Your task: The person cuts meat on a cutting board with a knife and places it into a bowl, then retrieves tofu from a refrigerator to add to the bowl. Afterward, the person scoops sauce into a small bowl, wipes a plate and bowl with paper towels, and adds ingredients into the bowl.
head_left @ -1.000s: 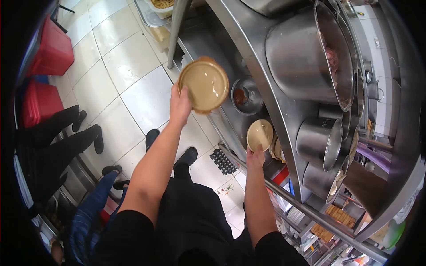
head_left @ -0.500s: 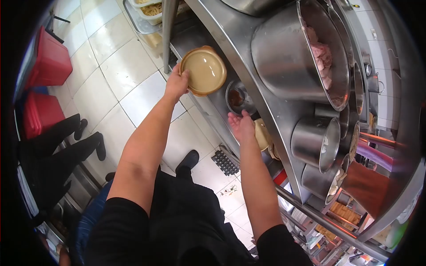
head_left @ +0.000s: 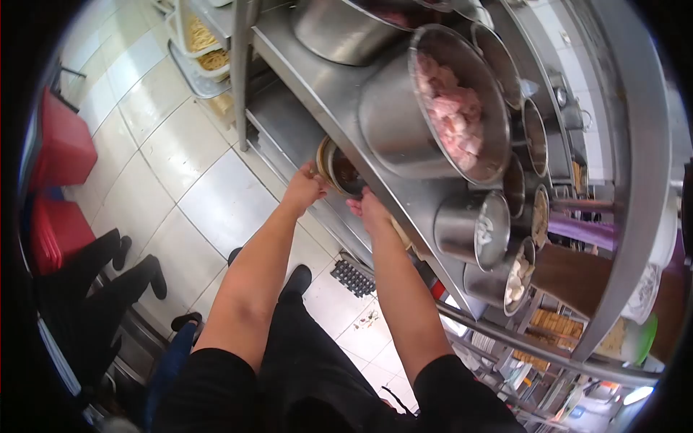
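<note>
A brown-rimmed tan bowl stands tipped on its side, with my left hand closed around its lower edge. Right against it is a metal bowl with some brown sauce inside, on the lower shelf. My right hand is at the near rim of that metal bowl, thumb at the edge and fingers below. Part of the metal bowl is hidden by the upper shelf edge.
Above, a steel shelf carries a large pot of raw meat and several smaller pots. Trays of noodles stand at the upper left. Red bins and another person's legs are on the left.
The tan bowl has gone from facing up to tipped, brought over to the metal bowl. My right hand has closed in on the metal bowl's rim. The view has shifted.
</note>
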Demonstrator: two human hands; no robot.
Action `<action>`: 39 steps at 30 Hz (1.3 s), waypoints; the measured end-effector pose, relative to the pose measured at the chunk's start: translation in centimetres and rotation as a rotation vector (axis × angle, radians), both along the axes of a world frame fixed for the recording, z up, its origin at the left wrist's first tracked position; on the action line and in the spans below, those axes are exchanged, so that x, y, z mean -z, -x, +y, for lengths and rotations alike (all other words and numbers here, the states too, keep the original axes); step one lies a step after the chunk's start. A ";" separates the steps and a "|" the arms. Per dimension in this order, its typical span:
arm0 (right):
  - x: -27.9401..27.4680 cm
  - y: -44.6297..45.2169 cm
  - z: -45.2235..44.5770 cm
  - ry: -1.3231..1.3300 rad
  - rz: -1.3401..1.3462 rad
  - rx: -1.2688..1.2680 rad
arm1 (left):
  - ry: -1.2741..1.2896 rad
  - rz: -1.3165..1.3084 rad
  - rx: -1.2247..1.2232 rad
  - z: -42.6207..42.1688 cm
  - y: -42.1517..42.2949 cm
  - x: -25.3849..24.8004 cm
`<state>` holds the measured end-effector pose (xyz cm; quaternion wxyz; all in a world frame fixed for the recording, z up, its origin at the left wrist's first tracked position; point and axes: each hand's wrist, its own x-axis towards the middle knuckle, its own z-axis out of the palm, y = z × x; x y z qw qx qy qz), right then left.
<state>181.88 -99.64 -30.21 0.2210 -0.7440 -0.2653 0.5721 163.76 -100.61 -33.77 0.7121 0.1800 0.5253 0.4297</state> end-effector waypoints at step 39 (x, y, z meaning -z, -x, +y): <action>-11.6 -44.3 -71.4 0.407 -0.608 0.775 | -0.450 0.258 2.062 -30.7 -57.6 -21.9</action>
